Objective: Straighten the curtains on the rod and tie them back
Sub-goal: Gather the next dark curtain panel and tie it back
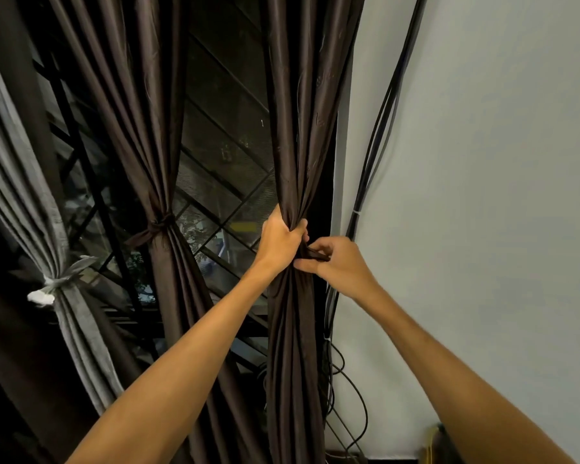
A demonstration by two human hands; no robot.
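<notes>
Curtain [298, 128], dark brown and satiny, hangs beside the white wall [482, 162], its folds bunched in the curled fingers of the left hand [278, 242]. Just beside it, the right hand [339, 262] pinches a dark strip [317, 254]. Farther left, a second brown curtain [154, 145] is knotted with a matching band [156, 227], and a grey one [21, 169] with a pale tie [52, 284]. Black cables [377, 145] run down the wall.

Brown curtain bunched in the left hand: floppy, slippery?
Likely floppy: the brown curtain gathers into narrow folds under the left hand. Probably slippery: its sheen suggests smooth cloth, so the bunch may spread if released.
</notes>
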